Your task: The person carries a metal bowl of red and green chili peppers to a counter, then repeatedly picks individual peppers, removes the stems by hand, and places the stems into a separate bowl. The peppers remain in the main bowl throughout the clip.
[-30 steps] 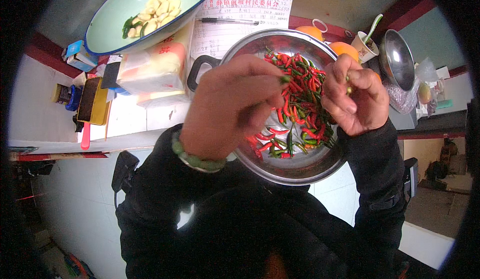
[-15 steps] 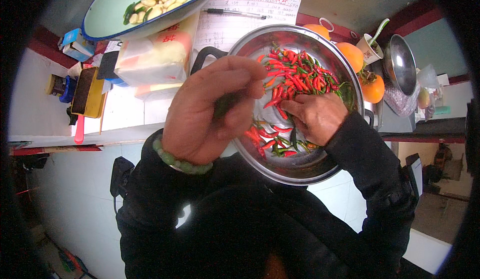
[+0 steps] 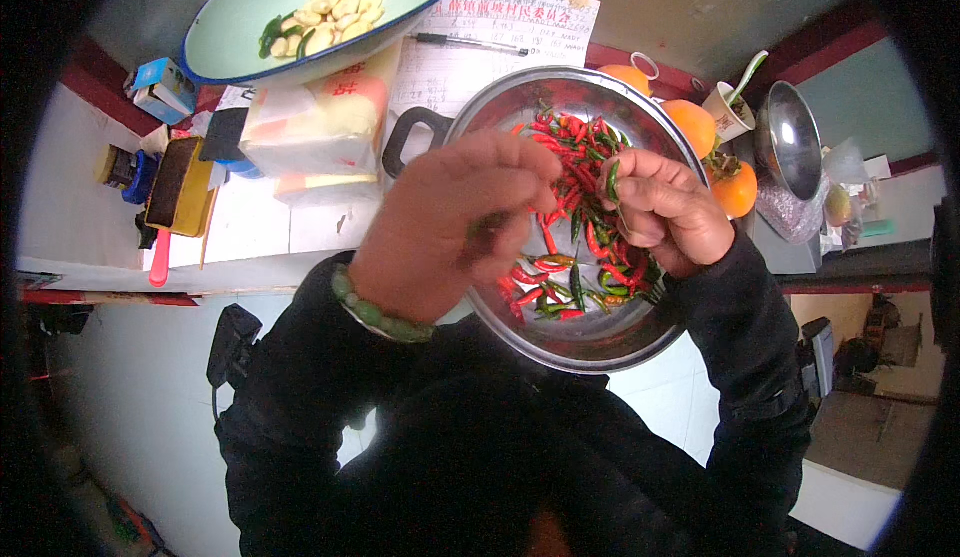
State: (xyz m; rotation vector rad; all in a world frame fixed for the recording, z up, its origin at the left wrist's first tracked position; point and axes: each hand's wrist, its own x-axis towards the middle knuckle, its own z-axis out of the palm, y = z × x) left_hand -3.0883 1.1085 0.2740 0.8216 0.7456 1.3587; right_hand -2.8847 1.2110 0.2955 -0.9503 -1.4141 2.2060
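Observation:
A wide steel pan (image 3: 540, 355) holds many small red and green chillies (image 3: 560, 267). Over its right side, my right hand (image 3: 675, 207) pinches a green chilli (image 3: 612, 179) upright between thumb and fingers. My left hand (image 3: 450, 222), with a green bead bracelet (image 3: 385, 327) at the wrist, is curled above the pan's left rim. Something dark shows in its cupped palm, but the fingers hide what it is. At the upper left, a pale green enamel basin (image 3: 230, 32) with a blue rim contains peeled garlic cloves (image 3: 340, 12) and a few green chillies (image 3: 275, 35).
Behind the pan lie written papers (image 3: 500, 17) with a pen (image 3: 470, 44). Orange persimmons (image 3: 690, 125), a paper cup (image 3: 727, 112) and a steel bowl (image 3: 790, 142) stand to the right. Left are a wrapped tissue pack (image 3: 315, 127) and a yellow brush-like tool (image 3: 185, 192).
My right hand has risen from among the chillies and now pinches a green one. My left hand has shifted slightly right and stays curled.

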